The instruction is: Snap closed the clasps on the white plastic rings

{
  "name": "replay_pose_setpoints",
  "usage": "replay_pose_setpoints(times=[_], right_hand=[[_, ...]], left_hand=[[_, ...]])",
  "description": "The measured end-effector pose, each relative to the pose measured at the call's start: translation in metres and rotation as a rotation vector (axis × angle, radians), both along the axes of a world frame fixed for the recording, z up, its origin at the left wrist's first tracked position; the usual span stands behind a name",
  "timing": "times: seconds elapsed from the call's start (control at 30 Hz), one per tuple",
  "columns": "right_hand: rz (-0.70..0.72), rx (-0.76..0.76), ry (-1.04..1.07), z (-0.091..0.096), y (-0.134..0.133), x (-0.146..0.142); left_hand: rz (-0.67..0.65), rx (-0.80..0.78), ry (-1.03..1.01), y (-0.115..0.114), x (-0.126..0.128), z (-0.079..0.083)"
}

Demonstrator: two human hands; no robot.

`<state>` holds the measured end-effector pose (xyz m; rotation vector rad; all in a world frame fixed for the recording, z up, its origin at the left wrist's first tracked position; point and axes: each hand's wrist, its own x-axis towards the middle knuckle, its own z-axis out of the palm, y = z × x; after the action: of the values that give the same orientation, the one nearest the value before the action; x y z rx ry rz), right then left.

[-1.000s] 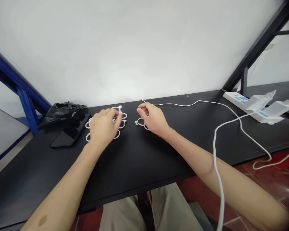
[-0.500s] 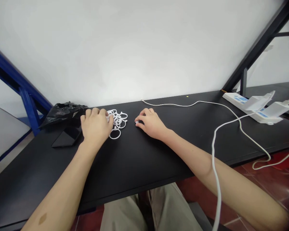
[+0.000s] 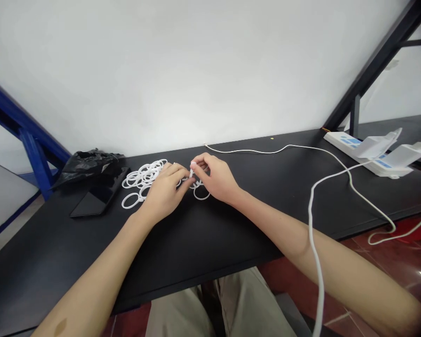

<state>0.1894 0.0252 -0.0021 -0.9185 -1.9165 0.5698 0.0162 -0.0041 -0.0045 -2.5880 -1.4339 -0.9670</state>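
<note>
My right hand (image 3: 218,179) pinches a small upright white plastic piece (image 3: 192,170), seemingly part of a white ring, between thumb and fingers. Thumb and forefinger of my left hand (image 3: 165,188) close on the lower end of the same piece, so the two hands meet over the black table (image 3: 182,238). A pile of white plastic rings (image 3: 140,177) with small knobs lies left of and partly under my left hand. Another white ring (image 3: 201,198) shows below my right hand, and several more between the hands are partly hidden by the fingers.
A black phone-like slab (image 3: 94,200) lies at the left, before a crumpled black plastic bag (image 3: 91,164). A white power strip (image 3: 363,154) with plugged-in adapters sits at the right. Its white cable (image 3: 312,220) hangs across my right forearm, and another thin cable runs along the wall.
My left hand has moved right to meet my right hand. The pile of rings now shows on its left side, and some rings lie between and under the hands.
</note>
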Motion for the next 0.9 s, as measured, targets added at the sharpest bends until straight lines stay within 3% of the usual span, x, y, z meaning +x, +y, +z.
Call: replay_pose_setpoints(times=[0.53, 0.73, 0.9], right_hand=[[0.087, -0.047, 0.071, 0.002, 0.003, 0.002], [0.007, -0.074, 0.056, 0.003, 0.004, 0.003], [-0.066, -0.032, -0.145, -0.002, 0.013, 0.006]], left_hand=[[-0.079, -0.104, -0.039, -0.002, 0.004, 0.001], [-0.031, -0.085, -0.031, -0.002, 0.002, 0.005], [0.029, -0.078, -0.112, -0.003, 0.000, 0.009]])
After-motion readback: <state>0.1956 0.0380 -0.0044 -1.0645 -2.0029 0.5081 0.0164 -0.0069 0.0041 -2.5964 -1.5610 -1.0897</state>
